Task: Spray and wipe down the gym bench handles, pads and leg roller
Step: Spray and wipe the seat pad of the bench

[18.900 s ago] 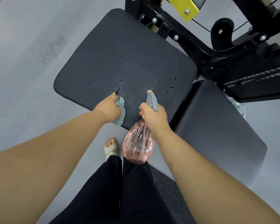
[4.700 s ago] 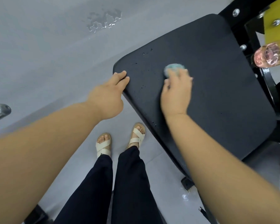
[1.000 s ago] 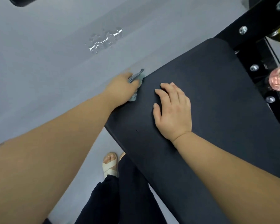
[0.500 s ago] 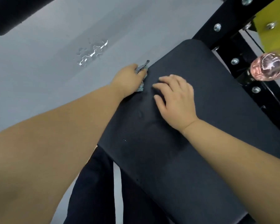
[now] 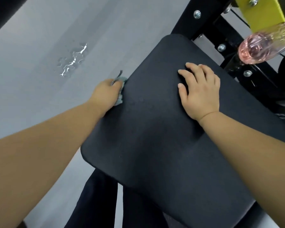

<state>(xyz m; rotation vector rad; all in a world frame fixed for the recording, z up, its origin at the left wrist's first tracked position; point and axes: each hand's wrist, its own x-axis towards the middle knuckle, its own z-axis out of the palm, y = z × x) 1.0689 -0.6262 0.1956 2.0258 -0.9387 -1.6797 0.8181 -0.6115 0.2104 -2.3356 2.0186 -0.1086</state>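
Counted one black pad, one teal cloth, one pink spray bottle. Gripped the cloth in the left hand, fingers curled round it, pressed against the pad's left edge. Rested the right hand flat on the pad's top, fingers straight, well apart from the cloth. Saw the spray bottle beyond the right hand, by the black frame, near one yellow plate.

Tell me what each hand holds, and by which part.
Left hand grips the bunched cloth around its middle, against the pad. Right hand rests flat on it, holding nothing.
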